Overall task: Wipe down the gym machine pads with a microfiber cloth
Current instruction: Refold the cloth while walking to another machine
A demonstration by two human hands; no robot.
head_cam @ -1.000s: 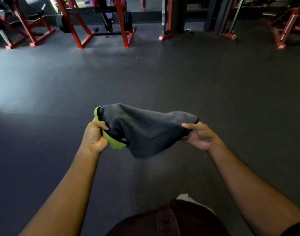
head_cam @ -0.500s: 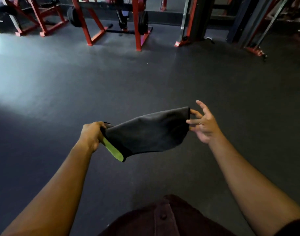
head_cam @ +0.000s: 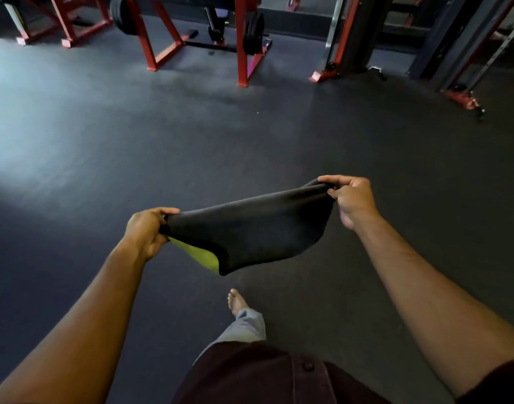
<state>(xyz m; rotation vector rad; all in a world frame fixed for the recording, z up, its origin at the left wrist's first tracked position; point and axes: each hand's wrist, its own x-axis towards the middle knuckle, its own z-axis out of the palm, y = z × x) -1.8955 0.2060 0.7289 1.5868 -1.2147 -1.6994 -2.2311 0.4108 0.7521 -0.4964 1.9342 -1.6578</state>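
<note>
Step in hand, as judged: preparation of the microfiber cloth (head_cam: 250,231); no pad is being wiped and no machine pad lies within reach. The cloth is held in the air in front of the person's body, above the dark rubber floor (head_cam: 250,135), stretched between the two hands. It is dark grey, with a yellow-green underside showing at its lower left corner. The left hand (head_cam: 146,231) grips the left end with fingers curled round a bunched edge. The right hand (head_cam: 352,199) pinches the right end between thumb and curled fingers and sits higher and further forward than the left, so the cloth slopes up to the right. Both forearms are extended forward, elbows out of view. One bare foot (head_cam: 237,301) is forward on the floor. Red-framed machines (head_cam: 244,53) stand well apart at the far side of the room. Next move, as judged: carry the cloth to a machine, then fold or flatten it into one hand for wiping.
</note>
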